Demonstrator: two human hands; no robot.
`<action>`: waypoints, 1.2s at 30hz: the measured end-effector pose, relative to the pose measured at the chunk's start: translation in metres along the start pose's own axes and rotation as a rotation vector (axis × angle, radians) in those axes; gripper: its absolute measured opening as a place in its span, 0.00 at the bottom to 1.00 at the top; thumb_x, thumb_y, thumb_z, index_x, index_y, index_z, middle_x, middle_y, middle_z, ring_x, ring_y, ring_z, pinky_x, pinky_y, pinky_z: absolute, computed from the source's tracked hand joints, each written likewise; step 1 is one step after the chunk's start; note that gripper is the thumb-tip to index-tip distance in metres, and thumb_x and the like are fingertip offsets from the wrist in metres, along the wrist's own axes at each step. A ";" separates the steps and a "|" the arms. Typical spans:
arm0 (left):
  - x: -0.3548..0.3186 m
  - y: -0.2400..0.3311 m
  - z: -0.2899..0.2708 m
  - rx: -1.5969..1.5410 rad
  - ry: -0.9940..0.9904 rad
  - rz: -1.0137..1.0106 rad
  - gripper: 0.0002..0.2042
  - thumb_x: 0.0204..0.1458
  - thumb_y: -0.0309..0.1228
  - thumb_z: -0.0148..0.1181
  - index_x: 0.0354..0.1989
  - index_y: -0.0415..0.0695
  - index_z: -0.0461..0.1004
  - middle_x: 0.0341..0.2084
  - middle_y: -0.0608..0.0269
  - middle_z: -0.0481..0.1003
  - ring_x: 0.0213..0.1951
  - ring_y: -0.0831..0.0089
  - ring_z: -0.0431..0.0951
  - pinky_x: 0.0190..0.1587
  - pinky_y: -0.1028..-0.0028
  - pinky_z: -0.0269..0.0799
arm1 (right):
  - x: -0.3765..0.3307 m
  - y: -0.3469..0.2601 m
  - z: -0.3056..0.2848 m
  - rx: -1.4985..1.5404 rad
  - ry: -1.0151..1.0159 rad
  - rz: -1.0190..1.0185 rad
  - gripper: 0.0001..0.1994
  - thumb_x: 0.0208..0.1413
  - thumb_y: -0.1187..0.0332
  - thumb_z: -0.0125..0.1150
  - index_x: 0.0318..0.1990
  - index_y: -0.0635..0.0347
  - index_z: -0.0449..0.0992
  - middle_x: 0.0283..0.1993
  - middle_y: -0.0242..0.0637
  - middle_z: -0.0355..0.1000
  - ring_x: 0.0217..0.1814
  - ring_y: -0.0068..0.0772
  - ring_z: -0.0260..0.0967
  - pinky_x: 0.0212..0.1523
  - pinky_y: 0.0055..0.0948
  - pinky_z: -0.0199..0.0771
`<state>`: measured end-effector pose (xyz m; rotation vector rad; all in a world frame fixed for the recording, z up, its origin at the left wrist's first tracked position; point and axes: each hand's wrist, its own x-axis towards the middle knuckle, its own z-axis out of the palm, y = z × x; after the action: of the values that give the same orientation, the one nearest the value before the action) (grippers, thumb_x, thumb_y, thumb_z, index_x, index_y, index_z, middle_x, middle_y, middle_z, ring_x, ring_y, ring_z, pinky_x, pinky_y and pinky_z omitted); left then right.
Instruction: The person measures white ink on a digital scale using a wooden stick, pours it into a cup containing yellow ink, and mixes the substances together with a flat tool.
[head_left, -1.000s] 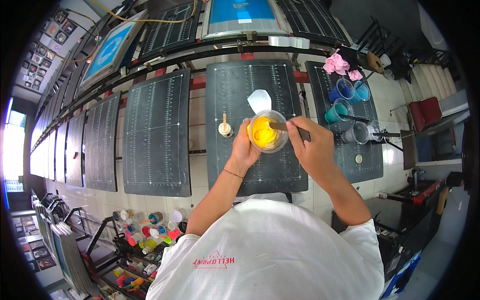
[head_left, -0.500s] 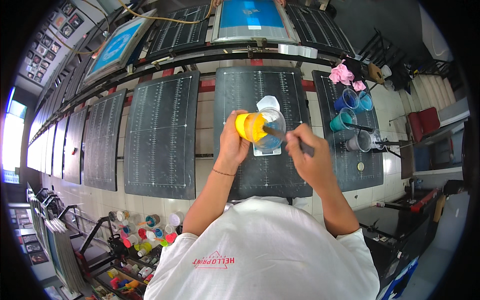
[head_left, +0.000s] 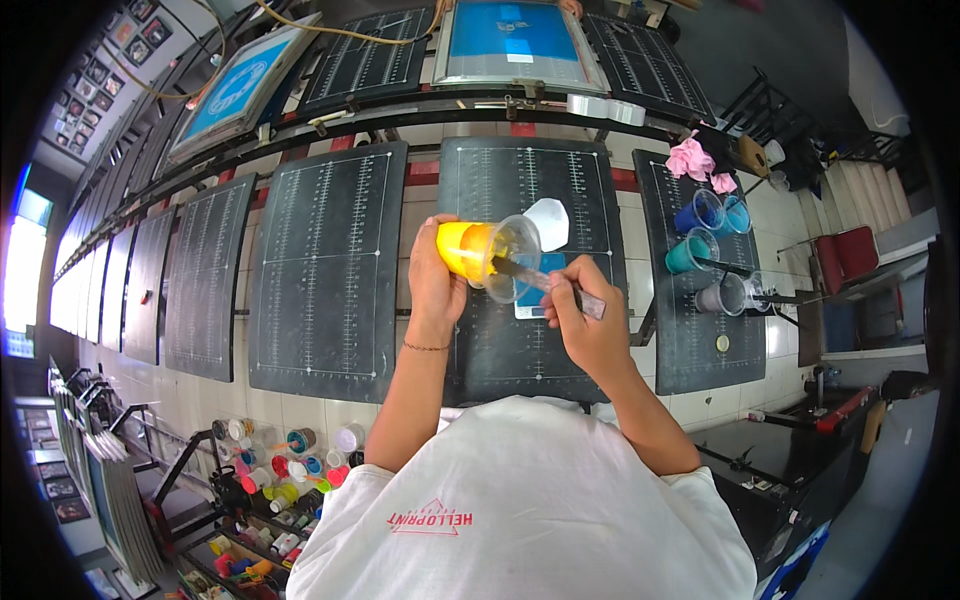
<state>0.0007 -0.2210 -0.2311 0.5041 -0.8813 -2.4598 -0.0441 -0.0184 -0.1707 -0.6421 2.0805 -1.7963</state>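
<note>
My left hand (head_left: 434, 283) grips a clear plastic cup (head_left: 487, 254) with yellow paint in it, tipped on its side with the mouth toward the right. My right hand (head_left: 587, 325) holds a flat metal spatula (head_left: 545, 283) whose blade reaches into the cup's mouth. Both hands hover over the middle black printing platen (head_left: 530, 190). A small blue container (head_left: 543, 292) lies on the platen under the spatula, and a white lid (head_left: 547, 222) lies just beyond the cup.
More black platens (head_left: 325, 265) run off to the left. The right platen (head_left: 695, 300) carries several cups of blue, teal and grey paint (head_left: 692, 250) and a pink rag (head_left: 692, 160). Blue print screens (head_left: 518, 40) lie beyond. A rack of paint jars (head_left: 285, 465) stands at lower left.
The cup has tipped from upright, mouth facing up, onto its side with the mouth to the right. My right hand has dropped lower and the spatula now goes into the cup.
</note>
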 end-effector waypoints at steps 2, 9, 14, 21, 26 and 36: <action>0.001 0.003 -0.006 -0.013 0.011 -0.016 0.17 0.73 0.40 0.39 0.48 0.40 0.70 0.39 0.56 0.77 0.41 0.70 0.81 0.47 0.70 0.80 | 0.003 -0.006 0.004 0.243 -0.062 0.123 0.10 0.70 0.67 0.54 0.38 0.64 0.70 0.28 0.36 0.76 0.26 0.19 0.73 0.28 0.21 0.75; 0.009 0.004 -0.011 0.065 0.015 0.033 0.17 0.72 0.41 0.40 0.47 0.42 0.71 0.41 0.56 0.77 0.43 0.67 0.80 0.50 0.67 0.78 | 0.004 -0.012 0.008 0.202 -0.027 0.045 0.09 0.70 0.67 0.55 0.37 0.63 0.70 0.28 0.37 0.75 0.25 0.21 0.72 0.28 0.22 0.77; 0.008 0.004 -0.009 -0.015 0.022 -0.023 0.16 0.72 0.41 0.41 0.47 0.41 0.71 0.40 0.57 0.77 0.43 0.68 0.80 0.50 0.67 0.78 | 0.009 -0.001 0.000 -0.175 -0.045 -0.198 0.07 0.70 0.69 0.56 0.38 0.63 0.71 0.28 0.34 0.75 0.26 0.20 0.72 0.29 0.22 0.75; 0.008 0.000 -0.017 -0.014 -0.001 -0.059 0.16 0.72 0.41 0.41 0.48 0.42 0.71 0.40 0.58 0.77 0.43 0.69 0.80 0.49 0.69 0.79 | 0.012 -0.015 -0.004 -0.195 -0.125 -0.172 0.08 0.67 0.69 0.58 0.38 0.64 0.73 0.28 0.35 0.76 0.28 0.21 0.74 0.31 0.24 0.73; 0.006 0.002 -0.009 -0.001 0.050 -0.063 0.16 0.72 0.40 0.41 0.46 0.40 0.71 0.38 0.59 0.77 0.39 0.73 0.80 0.43 0.72 0.80 | 0.014 -0.003 0.003 0.152 0.133 -0.035 0.09 0.68 0.68 0.57 0.37 0.63 0.72 0.28 0.34 0.76 0.28 0.18 0.73 0.30 0.22 0.74; 0.009 -0.002 -0.007 0.086 0.038 -0.051 0.16 0.72 0.39 0.41 0.46 0.40 0.71 0.37 0.59 0.76 0.38 0.74 0.80 0.42 0.74 0.80 | 0.007 -0.008 -0.002 0.017 -0.058 -0.024 0.10 0.69 0.67 0.56 0.37 0.64 0.72 0.27 0.34 0.77 0.27 0.19 0.74 0.28 0.23 0.75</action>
<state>-0.0032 -0.2282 -0.2390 0.6089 -0.9737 -2.4576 -0.0502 -0.0208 -0.1623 -0.7087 2.0258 -1.7846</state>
